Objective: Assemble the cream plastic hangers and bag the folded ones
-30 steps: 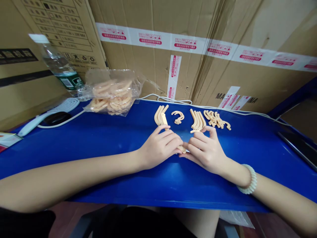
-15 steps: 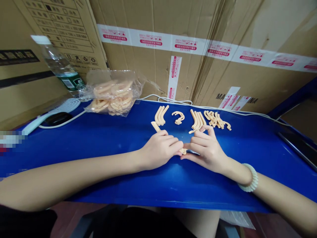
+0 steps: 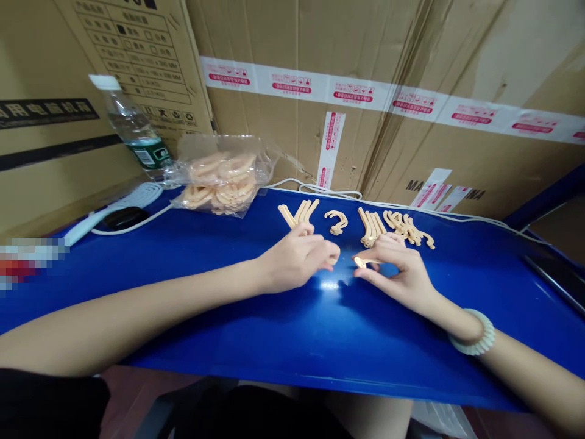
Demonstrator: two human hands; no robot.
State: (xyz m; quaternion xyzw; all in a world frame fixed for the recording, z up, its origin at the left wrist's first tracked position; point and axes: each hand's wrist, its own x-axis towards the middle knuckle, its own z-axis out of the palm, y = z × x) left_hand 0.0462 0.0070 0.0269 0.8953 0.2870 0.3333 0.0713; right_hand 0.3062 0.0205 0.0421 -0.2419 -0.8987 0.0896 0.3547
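Note:
My left hand (image 3: 299,259) rests on the blue table (image 3: 205,286), fingers curled round a tan curved plastic strip (image 3: 289,216) whose end sticks out behind the knuckles. My right hand (image 3: 397,268) pinches a small tan hook piece (image 3: 361,262) between thumb and fingertips, a short gap from the left hand. Behind the hands lie rows of the same tan parts: a few curved strips (image 3: 306,211), a hook-shaped piece (image 3: 337,222), a group of long curved strips (image 3: 371,225) and a pile of small hooks (image 3: 409,228).
A clear bag of tan rings (image 3: 222,180) sits at the back left beside a water bottle (image 3: 134,131). A white cable (image 3: 320,188) runs along the cardboard boxes (image 3: 365,73) behind the table. A black object (image 3: 123,217) lies at the far left.
The hands have drawn apart; the right hand now holds a small tan piece by itself. The left hand's strip shifted left. The view has tilted slightly.

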